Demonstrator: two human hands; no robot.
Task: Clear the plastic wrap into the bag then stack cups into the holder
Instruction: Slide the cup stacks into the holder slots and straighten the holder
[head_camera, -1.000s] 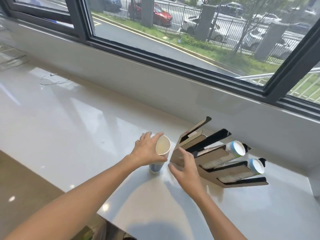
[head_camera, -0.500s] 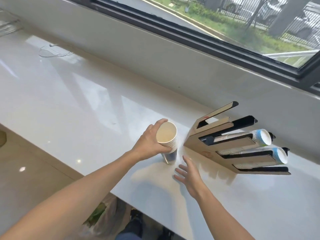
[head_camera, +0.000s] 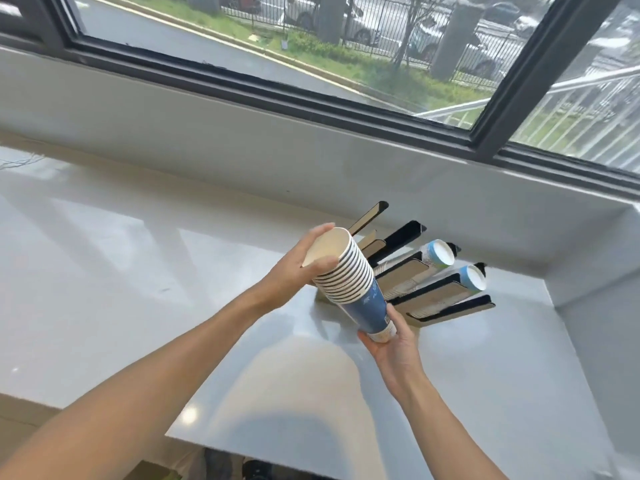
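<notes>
A stack of nested paper cups (head_camera: 353,282), blue below with white rims, is lifted off the counter and tilted, mouth to the upper left. My left hand (head_camera: 294,268) grips its rim end. My right hand (head_camera: 391,344) cups its bottom end from below. Just behind the stack lies the brown and black cup holder (head_camera: 433,299), its slots fanning to the upper right. Two of those slots hold cup stacks (head_camera: 453,271) with their white ends showing; the two slots on the left look empty. No plastic wrap or bag is in view.
The white counter (head_camera: 138,271) runs left and ends in a near edge at the bottom. A white sill wall (head_camera: 311,161) under the window stands behind the holder, and a side wall (head_camera: 602,306) closes the corner on the right.
The cup stack has been lifted off the counter and tipped over. My right hand moved from flat above the counter to under the stack's bottom end. The view shifted closer to the holder.
</notes>
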